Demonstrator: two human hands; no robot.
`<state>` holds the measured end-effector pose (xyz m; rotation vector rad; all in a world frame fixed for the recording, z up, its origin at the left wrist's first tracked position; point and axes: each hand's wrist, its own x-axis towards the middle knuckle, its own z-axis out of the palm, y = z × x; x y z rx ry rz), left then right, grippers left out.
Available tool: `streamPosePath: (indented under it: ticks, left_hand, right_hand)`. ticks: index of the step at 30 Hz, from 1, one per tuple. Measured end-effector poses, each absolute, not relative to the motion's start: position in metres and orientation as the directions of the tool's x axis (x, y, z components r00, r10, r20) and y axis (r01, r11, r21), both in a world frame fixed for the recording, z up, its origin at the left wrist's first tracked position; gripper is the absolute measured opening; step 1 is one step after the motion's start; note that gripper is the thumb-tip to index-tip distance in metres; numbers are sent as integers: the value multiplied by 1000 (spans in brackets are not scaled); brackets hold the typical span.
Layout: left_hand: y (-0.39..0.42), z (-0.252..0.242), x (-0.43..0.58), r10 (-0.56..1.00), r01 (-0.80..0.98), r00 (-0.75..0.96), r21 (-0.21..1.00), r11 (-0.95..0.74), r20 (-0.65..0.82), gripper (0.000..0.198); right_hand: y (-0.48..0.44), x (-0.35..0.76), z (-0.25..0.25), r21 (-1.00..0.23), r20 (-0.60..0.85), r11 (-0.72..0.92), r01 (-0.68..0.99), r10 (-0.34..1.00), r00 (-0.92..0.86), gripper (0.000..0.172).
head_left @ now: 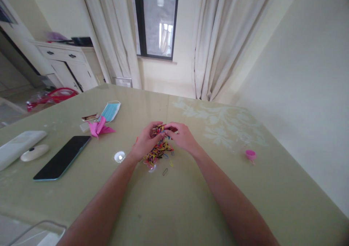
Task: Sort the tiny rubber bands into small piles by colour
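A heap of small coloured elastic bands (159, 150) lies in the middle of the pale green table (191, 202). My left hand (145, 141) curls over the heap's left side, fingers pinched on some bands. My right hand (182, 136) rests on the heap's upper right, its fingertips meeting the left hand's and pinched on bands too. One loose dark band (165, 171) lies just in front of the heap.
To the left lie a black phone (63, 157), a white remote (19, 146), a white oval object (35, 152), pink folded paper (100, 128) and a blue face mask (111, 111). A small pink cap (250, 154) sits at the right. A wall stands close on the right.
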<state>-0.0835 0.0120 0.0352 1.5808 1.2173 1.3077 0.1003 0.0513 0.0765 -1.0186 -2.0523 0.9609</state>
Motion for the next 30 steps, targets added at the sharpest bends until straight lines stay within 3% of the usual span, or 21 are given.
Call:
streamPosePath:
  ticks: [7, 11, 16, 20, 23, 27, 30]
  left_hand:
    - [10, 41, -81, 950, 13, 87, 953, -302, 300, 52]
    - [13, 40, -86, 952, 34, 72, 953, -300, 297, 48]
    - [14, 42, -91, 958, 193, 93, 939, -286, 272, 40]
    - [11, 45, -95, 968, 366, 159, 899, -242, 196, 37]
    - [6, 45, -100, 965, 552, 202, 795, -253, 167, 37]
    - [1, 40, -106, 950, 782, 291, 543, -307, 118, 71]
    - [1, 35, -103, 948, 815, 306, 491, -308, 85, 78]
  right_hand:
    - [47, 96, 85, -896, 258, 389, 214, 848, -464, 23]
    - [45, 96, 88, -894, 270, 401, 198, 837, -476, 23]
    - [46, 101, 91, -820, 241, 441, 365, 844, -478, 24]
    - [49, 110, 88, -660, 168, 519, 543, 806, -567, 25]
    - [50, 116, 82, -523, 19, 548, 653, 773, -634, 47]
    - [49, 114, 71, -440, -80, 555, 705, 758, -647, 81]
    - [49, 109, 64, -470, -35, 632, 616, 685, -728, 81]
